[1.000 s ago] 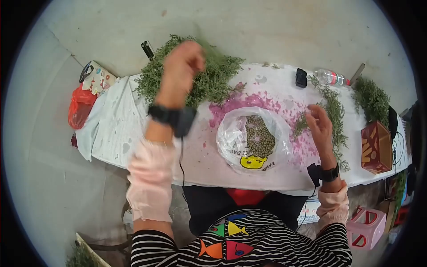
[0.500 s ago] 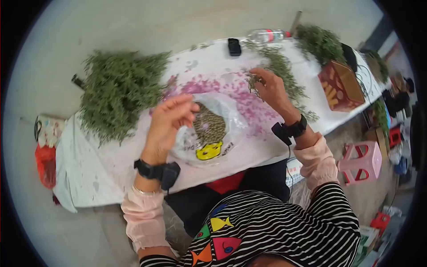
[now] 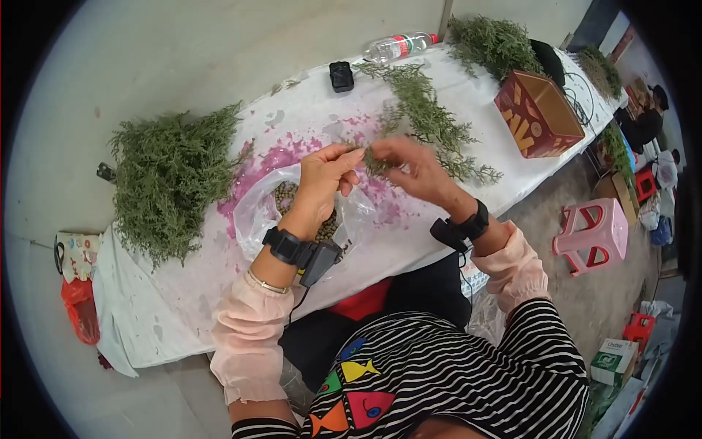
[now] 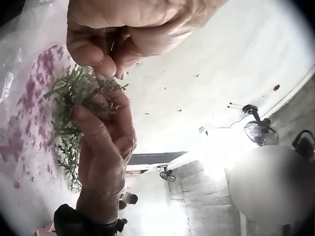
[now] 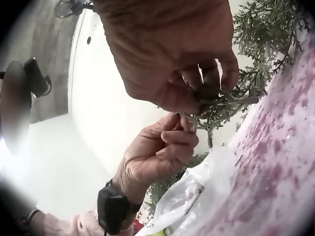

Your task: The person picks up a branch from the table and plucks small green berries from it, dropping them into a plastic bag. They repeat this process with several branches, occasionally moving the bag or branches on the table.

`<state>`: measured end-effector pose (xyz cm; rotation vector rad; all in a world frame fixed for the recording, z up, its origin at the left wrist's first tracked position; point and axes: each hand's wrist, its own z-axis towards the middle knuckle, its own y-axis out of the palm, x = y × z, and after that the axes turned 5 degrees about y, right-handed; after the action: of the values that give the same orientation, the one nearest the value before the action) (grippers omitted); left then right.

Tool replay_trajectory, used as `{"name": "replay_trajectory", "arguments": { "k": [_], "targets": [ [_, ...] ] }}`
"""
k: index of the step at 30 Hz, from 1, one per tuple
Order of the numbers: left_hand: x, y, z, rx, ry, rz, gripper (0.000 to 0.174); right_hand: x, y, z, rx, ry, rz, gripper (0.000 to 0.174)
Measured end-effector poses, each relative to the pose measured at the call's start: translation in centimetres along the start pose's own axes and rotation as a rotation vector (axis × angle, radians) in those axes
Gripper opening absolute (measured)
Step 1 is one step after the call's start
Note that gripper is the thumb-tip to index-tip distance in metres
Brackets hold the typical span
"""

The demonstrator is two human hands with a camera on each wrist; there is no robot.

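One green sprig point(image 3: 376, 159) is held in the air between the two hands, above the white-covered table point(image 3: 183, 311) and just beyond the edge of the plastic bag point(image 3: 252, 208). It is pinched by the right hand point(image 3: 418, 172) between thumb and bent fingers. Its near end is pinched at the fingertips of the left hand point(image 3: 325, 179), whose other fingers are curled. In the right wrist view the stem is laid roughly crosswise, with the leafy part pointed away from the left fingertips; its full length is partly hidden by fingers, so whether a second stem is gripped cannot be told.

Four lots of greenery can be counted: one large heap point(image 3: 172, 179) at the left, one loose spread point(image 3: 428, 117) beyond the right hand, one heap point(image 3: 497, 45) near the box, and one farther bunch point(image 3: 599, 69). Many small round pellets point(image 3: 327, 228) are contained in the one bag, too many to be counted. One bottle point(image 3: 401, 47) is laid on its side, near one black block point(image 3: 341, 76). One open red box point(image 3: 537, 115) and one pink stool point(image 3: 594, 233) are also seen.
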<state>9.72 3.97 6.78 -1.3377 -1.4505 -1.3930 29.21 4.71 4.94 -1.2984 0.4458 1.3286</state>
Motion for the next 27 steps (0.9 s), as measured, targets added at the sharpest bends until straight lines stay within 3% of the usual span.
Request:
{"name": "replay_trajectory", "arguments": {
  "k": [1, 4, 9, 11, 17, 19, 20, 23, 27],
  "targets": [
    [-0.3, 0.2, 0.3, -0.008, -0.003, 0.008, 0.014, 0.4, -0.2, 0.0, 0.011, 0.003, 0.003, 0.037],
    [-0.8, 0.5, 0.2, -0.055, 0.054, -0.025, 0.010, 2.0, -0.7, -0.1, -0.107, -0.224, -0.455, 0.031],
    [0.7, 1.1, -2.2, -0.100, 0.222, -0.134, 0.008, 2.4, -1.4, -0.7, -0.275, -0.284, -0.743, 0.026],
    [2.9, 0.2, -3.6, -0.042, 0.361, -0.296, 0.005, 3.0, -1.5, -0.5, -0.279, -0.240, -0.651, 0.027],
    [3.5, -4.0, -6.0, 0.086, 0.294, -0.284, 0.006, 0.0, -3.4, 1.1, -0.232, -0.303, -0.406, 0.031],
    [2.5, -5.4, -6.6, 0.098, 0.230, -0.235, 0.006, -2.8, -3.6, 1.8, 0.027, 0.064, -0.326, 0.029],
    [2.1, -5.7, -7.0, 0.123, 0.242, -0.241, 0.006, -3.7, -2.8, 2.3, 0.003, 0.047, -0.323, 0.029],
    [1.3, -5.3, -7.5, 0.200, 0.217, -0.206, 0.005, -6.2, 0.3, 3.2, -0.064, 0.076, 0.195, 0.023],
    [0.8, -5.0, -8.2, 0.211, 0.230, -0.138, 0.006, -7.8, 5.4, 4.1, -0.234, -0.001, 0.297, 0.020]
  ]
}}
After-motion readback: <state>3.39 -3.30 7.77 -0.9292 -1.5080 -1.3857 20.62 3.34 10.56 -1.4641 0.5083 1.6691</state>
